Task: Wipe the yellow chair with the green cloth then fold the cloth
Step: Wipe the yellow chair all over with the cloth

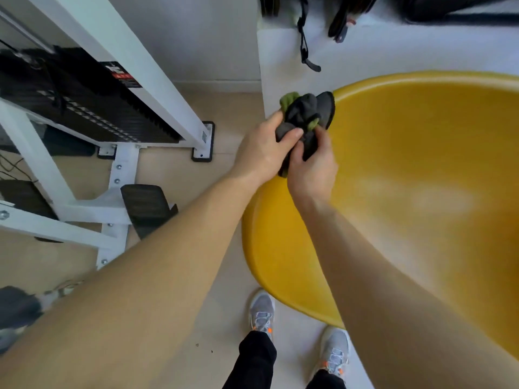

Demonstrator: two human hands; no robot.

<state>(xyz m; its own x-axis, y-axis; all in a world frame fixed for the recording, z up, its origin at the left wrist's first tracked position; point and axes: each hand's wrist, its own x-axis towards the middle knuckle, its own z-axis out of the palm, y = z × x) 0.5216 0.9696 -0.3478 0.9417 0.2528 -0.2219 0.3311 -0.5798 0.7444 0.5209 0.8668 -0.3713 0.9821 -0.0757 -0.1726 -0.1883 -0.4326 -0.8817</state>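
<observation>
The yellow chair (407, 192) is a wide moulded shell that fills the right half of the head view. Over its left rim I hold the cloth (304, 113), bunched up, mostly dark grey with green showing at its top and lower edge. My left hand (262, 153) grips the bunch from the left, thumb on top. My right hand (313, 167) grips it from below and to the right. Both hands touch each other around the cloth.
A white metal exercise frame (120, 164) with black weight plates stands on the floor to the left. Behind the chair is a white ledge (365, 46) with black straps hanging over it. My grey shoes (262, 313) stand on the beige floor below the chair's front edge.
</observation>
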